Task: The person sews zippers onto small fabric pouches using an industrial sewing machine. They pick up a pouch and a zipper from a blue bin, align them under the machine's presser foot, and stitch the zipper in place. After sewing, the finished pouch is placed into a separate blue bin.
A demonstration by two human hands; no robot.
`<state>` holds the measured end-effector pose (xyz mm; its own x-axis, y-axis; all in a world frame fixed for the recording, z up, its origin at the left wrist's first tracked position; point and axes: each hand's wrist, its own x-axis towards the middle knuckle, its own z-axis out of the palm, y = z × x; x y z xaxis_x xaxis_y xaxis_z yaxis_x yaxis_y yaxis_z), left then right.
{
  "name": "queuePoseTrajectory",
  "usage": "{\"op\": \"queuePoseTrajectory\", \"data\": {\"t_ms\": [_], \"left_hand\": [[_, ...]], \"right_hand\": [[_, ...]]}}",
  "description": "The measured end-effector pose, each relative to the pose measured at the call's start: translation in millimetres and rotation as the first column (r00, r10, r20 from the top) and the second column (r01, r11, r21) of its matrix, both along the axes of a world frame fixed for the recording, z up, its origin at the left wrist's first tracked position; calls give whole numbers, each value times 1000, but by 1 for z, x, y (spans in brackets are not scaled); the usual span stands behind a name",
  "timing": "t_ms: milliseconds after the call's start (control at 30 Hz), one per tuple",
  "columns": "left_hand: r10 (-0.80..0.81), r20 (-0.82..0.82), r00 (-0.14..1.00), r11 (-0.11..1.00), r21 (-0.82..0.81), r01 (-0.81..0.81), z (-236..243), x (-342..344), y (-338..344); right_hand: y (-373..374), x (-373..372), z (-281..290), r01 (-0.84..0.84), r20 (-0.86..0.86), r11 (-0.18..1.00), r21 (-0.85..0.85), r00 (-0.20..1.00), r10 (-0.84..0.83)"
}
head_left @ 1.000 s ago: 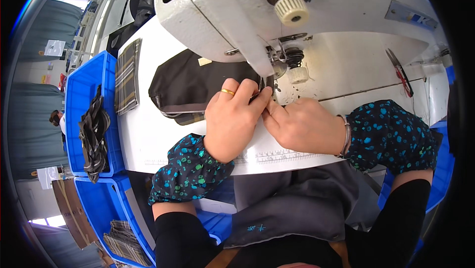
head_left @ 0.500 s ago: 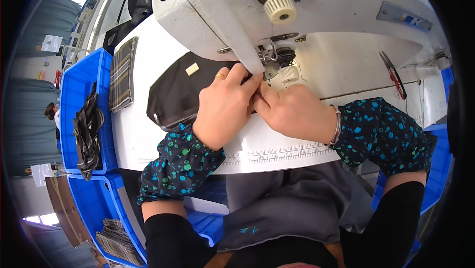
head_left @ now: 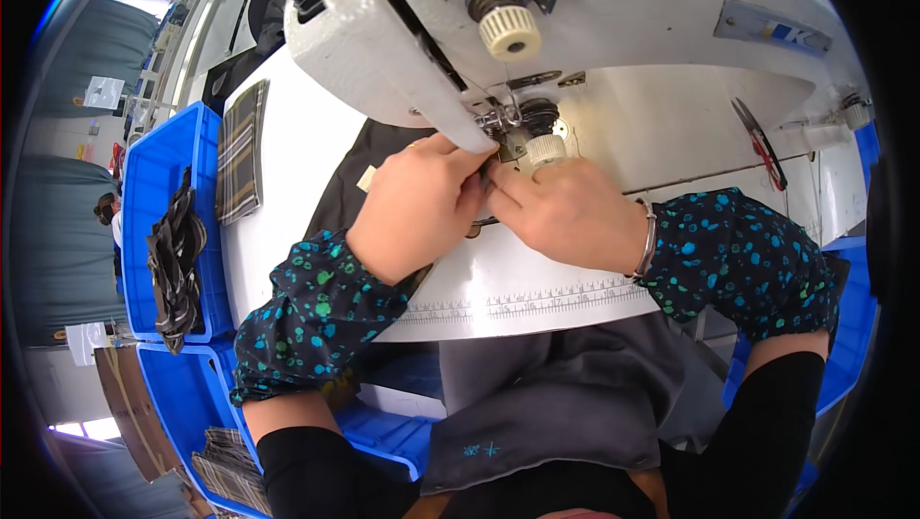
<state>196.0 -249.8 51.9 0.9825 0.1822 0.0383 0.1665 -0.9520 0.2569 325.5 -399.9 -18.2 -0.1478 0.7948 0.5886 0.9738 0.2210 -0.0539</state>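
A white sewing machine fills the upper part of the view, its needle and presser area just beyond my fingertips. Under it lies a dark fabric piece with a small pale label. My left hand is closed on this piece beside the machine head, covering much of it. Close by on the right, my right hand pinches the fabric edge with thumb and fingertips. The two hands' fingertips nearly meet in front of the needle, where the exact grip is partly hidden.
Red-handled snips lie on the machine bed at right. A printed ruler runs along the table's front edge. Folded plaid cloth sits at the table's left. Blue bins beside it hold dark strips and plaid pieces.
My left hand has shifted left and slightly toward me. The dark fabric has turned, and part of it now shows beneath my left forearm near the table's front. My right hand barely moved.
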Motion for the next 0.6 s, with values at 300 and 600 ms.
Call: {"op": "queuePoseTrajectory", "data": {"t_ms": [300,600], "left_hand": [[-28,-8,1000,1000,4,28,2,2,2],[-100,-8,995,995,14,100,-3,2,-1]], "right_hand": [[-1,-4,-2,-34,19,999,-3,999,34],[-5,-4,-3,-32,-4,989,-141,999,32]]}}
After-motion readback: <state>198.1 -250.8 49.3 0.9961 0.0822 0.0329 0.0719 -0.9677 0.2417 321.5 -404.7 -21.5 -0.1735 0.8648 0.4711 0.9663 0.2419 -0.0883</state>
